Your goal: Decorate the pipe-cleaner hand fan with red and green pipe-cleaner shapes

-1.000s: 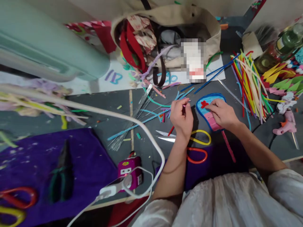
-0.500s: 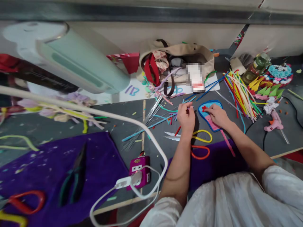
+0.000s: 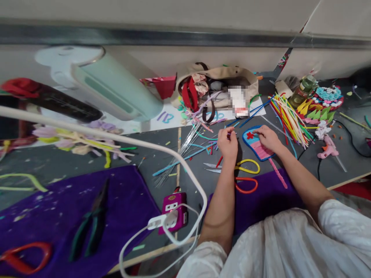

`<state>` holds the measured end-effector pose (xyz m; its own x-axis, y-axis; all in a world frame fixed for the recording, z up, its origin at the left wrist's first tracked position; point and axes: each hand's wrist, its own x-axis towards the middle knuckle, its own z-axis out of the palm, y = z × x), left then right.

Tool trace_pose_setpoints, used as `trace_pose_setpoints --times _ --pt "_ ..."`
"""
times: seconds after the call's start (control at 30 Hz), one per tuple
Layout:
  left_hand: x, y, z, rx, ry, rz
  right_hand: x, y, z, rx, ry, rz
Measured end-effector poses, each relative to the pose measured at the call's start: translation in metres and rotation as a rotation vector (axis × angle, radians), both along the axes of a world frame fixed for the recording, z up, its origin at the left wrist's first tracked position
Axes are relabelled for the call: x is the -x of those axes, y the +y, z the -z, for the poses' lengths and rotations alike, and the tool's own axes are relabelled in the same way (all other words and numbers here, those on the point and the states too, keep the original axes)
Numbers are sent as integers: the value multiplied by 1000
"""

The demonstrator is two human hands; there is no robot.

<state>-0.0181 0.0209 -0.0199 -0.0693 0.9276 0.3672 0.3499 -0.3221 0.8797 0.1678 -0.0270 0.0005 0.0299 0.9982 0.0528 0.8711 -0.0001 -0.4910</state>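
A blue-edged piece [image 3: 259,144] with a light blue top, a pink lower part and a small red flower [image 3: 250,135] lies on the grey table, its pink stem [image 3: 278,173] pointing down to the right. My right hand [image 3: 268,139] rests at its upper right side, fingers bent near the red flower. To its left, my left hand [image 3: 227,143] is raised with its fingertips pressed together; whatever is between them is too small to name. Below that hand, scissors with one yellow handle [image 3: 248,166] and one red handle lie partly under my left wrist.
Colored pipe cleaners [image 3: 291,123] and a pink glue gun [image 3: 329,148] lie right. Behind is a beige bag [image 3: 249,79]. Pliers [image 3: 91,224] lie on purple cloth [image 3: 127,204] at left, near a purple power socket [image 3: 175,208] and a white cable [image 3: 130,143] crossing the view.
The camera view has shifted, so the scene sits slightly lower. My right hand's fingers have drawn a little away from the red flower. My left hand stays in nearly the same pose.
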Motion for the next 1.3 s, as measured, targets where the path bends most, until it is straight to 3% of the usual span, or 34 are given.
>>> trace_pose_setpoints --times 0.23,0.57,0.8,0.9,1.07,1.2,1.3 --pt "0 3 2 56 -47 -9 6 9 6 28 -48 -100" --pt "0 6 5 55 -100 -7 -11 8 5 -132 110 58" --pt "0 6 7 55 -112 9 9 9 13 -6 -30 -21" --pt "0 7 10 52 -111 8 6 6 9 -61 -4 41" --pt "1 10 14 37 -94 -16 -22 -28 -4 -215 85 234" --pt "0 8 13 23 -1 10 -27 -80 -5 -3 38 257" --pt "-4 3 12 -21 204 164 -17 -115 2 100 19 226"
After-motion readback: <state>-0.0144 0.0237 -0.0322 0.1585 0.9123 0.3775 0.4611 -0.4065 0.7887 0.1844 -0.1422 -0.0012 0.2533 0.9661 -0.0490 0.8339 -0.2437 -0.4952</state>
